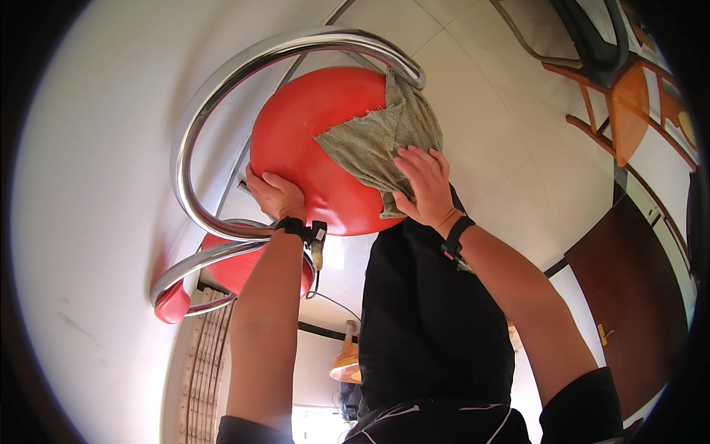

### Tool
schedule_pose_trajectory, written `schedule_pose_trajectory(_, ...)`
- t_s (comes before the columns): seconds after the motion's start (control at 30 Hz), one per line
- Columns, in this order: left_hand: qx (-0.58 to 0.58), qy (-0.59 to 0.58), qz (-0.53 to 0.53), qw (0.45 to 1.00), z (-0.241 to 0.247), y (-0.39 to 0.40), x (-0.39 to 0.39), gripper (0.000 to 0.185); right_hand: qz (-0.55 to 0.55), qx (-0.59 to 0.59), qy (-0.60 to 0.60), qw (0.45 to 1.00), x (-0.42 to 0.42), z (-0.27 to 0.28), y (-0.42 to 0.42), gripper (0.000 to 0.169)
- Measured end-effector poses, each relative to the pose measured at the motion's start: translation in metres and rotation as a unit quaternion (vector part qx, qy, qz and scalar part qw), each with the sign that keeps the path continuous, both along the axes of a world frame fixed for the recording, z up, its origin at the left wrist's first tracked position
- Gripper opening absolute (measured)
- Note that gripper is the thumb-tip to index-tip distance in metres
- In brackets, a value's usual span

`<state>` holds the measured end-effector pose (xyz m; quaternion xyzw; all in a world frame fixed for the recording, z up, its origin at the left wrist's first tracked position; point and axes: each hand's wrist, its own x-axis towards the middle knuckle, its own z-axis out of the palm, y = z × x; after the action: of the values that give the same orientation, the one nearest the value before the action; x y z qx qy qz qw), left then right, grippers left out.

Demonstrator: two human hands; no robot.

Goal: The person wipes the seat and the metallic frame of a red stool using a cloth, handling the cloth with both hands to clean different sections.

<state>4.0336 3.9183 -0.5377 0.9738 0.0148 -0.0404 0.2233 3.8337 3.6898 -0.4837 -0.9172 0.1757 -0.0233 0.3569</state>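
Observation:
A round red chair seat [310, 122] with a curved chrome tube frame [191, 127] stands before me. A grey-brown cloth [377, 139] lies rumpled over the seat's right side and its edge. My right hand [422, 183] rests flat on the cloth, fingers spread a little, pressing it against the seat's right edge. My left hand [275, 194] lies against the left edge of the seat, with its fingers along the rim. Both wrists wear black straps, and a small device with a cable hangs at the left one.
A second red chair seat [236, 263] with a chrome frame is at lower left, beside the white wall [94, 183]. Orange wooden chairs [629, 111] and a black chair part [602, 50] stand at upper right. A dark brown door [627, 299] is at right; a patterned curtain [205, 355] hangs at lower left.

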Motion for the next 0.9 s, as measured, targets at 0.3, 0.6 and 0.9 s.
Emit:
schedule_pose_trajectory(0.3,0.014,0.009,0.009,1.000,-0.001,-0.002,0.001,0.053,-0.345,-0.012,0.043,0.937,0.071,-0.010,0.000,0.076)
schedule_pose_trajectory(0.6,0.014,0.007,0.015,1.000,0.001,0.001,0.000,0.054,-0.306,-0.063,0.046,0.949,0.054,-0.027,0.005,0.081)
schedule_pose_trajectory(0.9,0.030,0.016,0.028,0.999,0.002,0.001,0.002,0.054,-0.393,0.007,0.066,0.917,0.011,-0.028,0.053,0.083)
